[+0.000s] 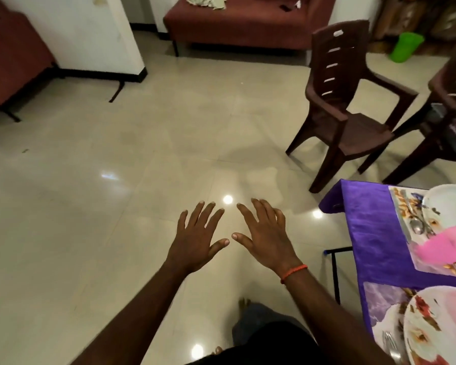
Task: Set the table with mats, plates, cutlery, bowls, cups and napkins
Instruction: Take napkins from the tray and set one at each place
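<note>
Both empty, spread flat above tiled floor (pixel 116 180): left hand (pixel 195 241), right hand (pixel 266 238) with orange wristband (pixel 294 273). At four o'clock, purple-clothed table (pixel 374 233): floral plate (pixel 437 327), spoon (pixel 416 225), pink napkin (pixel 445 246). No legible writing.

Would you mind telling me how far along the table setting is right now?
Partly done: the purple table already has mats, a plate, a spoon and a pink napkin. Left hand and right hand are empty, over the floor. No cups visible.
</note>
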Action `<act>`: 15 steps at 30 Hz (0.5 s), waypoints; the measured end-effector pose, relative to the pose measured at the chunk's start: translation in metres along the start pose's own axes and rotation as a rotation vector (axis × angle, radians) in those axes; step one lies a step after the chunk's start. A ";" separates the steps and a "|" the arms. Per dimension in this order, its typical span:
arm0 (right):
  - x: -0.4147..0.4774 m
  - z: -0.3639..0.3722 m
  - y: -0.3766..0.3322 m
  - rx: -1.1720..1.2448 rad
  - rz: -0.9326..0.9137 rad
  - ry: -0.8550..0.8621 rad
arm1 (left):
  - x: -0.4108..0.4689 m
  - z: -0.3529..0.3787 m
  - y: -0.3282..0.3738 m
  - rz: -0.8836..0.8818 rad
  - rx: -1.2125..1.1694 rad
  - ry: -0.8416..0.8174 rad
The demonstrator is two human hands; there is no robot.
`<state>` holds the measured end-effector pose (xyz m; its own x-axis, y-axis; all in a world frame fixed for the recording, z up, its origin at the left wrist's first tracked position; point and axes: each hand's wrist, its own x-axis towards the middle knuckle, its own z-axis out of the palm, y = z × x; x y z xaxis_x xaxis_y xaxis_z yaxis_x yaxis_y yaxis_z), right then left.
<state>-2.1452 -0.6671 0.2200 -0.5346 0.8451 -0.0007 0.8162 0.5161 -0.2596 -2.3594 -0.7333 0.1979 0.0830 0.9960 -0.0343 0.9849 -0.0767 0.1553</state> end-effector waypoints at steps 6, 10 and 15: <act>0.075 -0.007 0.049 -0.009 0.132 0.027 | 0.114 0.000 -0.023 0.113 0.017 0.013; 0.123 -0.019 0.090 0.004 0.249 0.025 | 0.195 -0.005 -0.020 0.189 0.032 -0.017; 0.179 -0.038 0.139 0.048 0.323 0.046 | 0.296 -0.019 -0.005 0.289 0.004 0.011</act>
<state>-2.1189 -0.4392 0.2201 -0.2386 0.9700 -0.0471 0.9301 0.2143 -0.2984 -2.3427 -0.4374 0.2053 0.3587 0.9332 0.0211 0.9211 -0.3576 0.1537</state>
